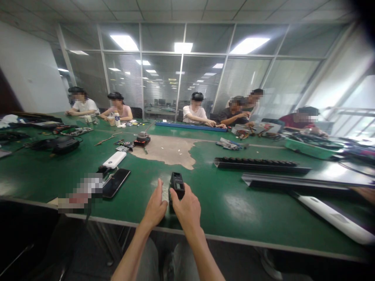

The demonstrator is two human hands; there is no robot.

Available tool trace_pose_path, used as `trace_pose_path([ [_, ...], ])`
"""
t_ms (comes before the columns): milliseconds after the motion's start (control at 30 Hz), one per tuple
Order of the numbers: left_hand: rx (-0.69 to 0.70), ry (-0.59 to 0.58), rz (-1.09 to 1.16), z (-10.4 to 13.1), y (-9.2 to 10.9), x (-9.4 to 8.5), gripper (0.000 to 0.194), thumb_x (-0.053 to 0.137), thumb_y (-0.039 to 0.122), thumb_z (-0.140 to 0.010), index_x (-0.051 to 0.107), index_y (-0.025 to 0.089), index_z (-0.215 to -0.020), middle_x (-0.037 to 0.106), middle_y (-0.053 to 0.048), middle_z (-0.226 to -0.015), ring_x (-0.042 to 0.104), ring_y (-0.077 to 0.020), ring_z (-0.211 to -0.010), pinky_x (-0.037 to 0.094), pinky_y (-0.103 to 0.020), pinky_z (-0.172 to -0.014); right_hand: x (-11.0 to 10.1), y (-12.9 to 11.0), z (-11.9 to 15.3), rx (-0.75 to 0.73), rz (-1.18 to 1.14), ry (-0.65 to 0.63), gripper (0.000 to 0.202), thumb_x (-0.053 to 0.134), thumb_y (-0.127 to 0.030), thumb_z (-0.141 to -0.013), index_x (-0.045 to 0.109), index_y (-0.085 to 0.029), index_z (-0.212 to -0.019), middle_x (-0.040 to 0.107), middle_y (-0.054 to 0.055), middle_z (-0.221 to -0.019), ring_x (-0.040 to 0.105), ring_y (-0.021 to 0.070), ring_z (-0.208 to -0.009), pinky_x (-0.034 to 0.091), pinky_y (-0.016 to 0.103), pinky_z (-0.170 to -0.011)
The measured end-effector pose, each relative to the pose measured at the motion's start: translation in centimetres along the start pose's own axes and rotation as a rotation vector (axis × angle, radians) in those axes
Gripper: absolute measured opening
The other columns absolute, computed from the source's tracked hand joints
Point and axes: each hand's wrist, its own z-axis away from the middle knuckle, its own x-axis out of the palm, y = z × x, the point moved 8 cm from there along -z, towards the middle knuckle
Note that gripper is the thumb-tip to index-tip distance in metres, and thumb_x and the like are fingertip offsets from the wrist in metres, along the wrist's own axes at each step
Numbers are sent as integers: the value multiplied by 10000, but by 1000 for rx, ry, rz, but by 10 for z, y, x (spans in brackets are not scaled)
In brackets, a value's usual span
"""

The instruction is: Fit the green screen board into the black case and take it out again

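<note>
A small black box-shaped device [178,183] stands at the middle of the green table [225,218], near the front edge. My right hand [187,205] grips it, with the thumb on its near left side and the fingers round its right. Just to the left, my left hand [156,205] has its index finger stretched forward and its thumb apart from it, with nothing visible between them. A narrow gap separates this hand from the device.
A black phone [116,183] and a white power bank [115,159] lie left. Black rails [260,166] and a long white tool [336,218] lie right. A brown sheet [166,150] is ahead. Several people sit across the table; a green tray [313,149] is at the far right.
</note>
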Motion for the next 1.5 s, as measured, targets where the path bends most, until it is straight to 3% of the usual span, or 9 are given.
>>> trace_pose_path([
  [167, 1, 3, -12, -1, -2, 0, 861, 420, 119, -762, 37, 84, -1533, 217, -135, -1582, 221, -233, -1456, 182, -416, -1200, 7, -5, 1, -18, 66, -33, 402, 495, -504, -887, 594, -192, -1120, 703, 99, -861, 676, 263, -822, 427, 315, -692],
  [467, 22, 5, -56, 0, 1, 2, 833, 428, 149, -804, 25, 80, -1530, 272, -161, -1560, 268, -240, -1438, 221, -426, -1182, 26, 9, 14, -27, 103, -52, 521, 521, -476, -879, 526, -135, -1273, 704, 135, -922, 672, 299, -874, 463, 363, -747],
  [633, 33, 0, -95, 0, -1, 5, 852, 439, 140, -786, 29, 80, -1530, 271, -165, -1560, 271, -253, -1435, 225, -441, -1177, 36, 21, 17, -112, -35, 36, 676, 543, -494, -868, 445, -48, -1366, 622, 203, -1219, 594, 301, -1118, 442, 387, -936],
  [733, 47, -4, -128, 0, -1, 6, 868, 451, 130, -771, 36, 98, -1533, 271, -160, -1561, 273, -262, -1433, 213, -456, -1178, 40, 28, 20, -137, -90, 59, 663, 547, -486, -869, 458, -51, -1362, 603, 198, -1259, 571, 288, -1153, 427, 393, -975],
  [967, 61, -10, -118, 0, -1, 6, 803, 439, 173, -829, 59, 88, -1531, 317, -167, -1540, 317, -252, -1412, 246, -437, -1165, 37, 27, 21, -125, -121, 27, 659, 528, -521, -878, 472, -78, -1363, 617, 172, -1241, 570, 286, -1141, 430, 395, -974],
  [1233, 30, 10, -64, -1, -2, 4, 821, 410, 109, -777, 84, 87, -1530, 309, -151, -1547, 307, -226, -1418, 225, -413, -1177, 39, 27, 23, -107, -71, 34, 755, 531, -577, -861, 404, -81, -1416, 590, 181, -1287, 556, 304, -1168, 429, 402, -966],
  [1500, 41, 5, -75, 0, 0, 4, 803, 441, 167, -824, 72, 100, -1533, 295, -148, -1553, 282, -243, -1432, 220, -433, -1181, 39, 22, 18, -130, -107, 8, 516, 518, -430, -895, 518, -119, -1306, 654, 144, -1158, 601, 282, -1067, 444, 392, -925],
])
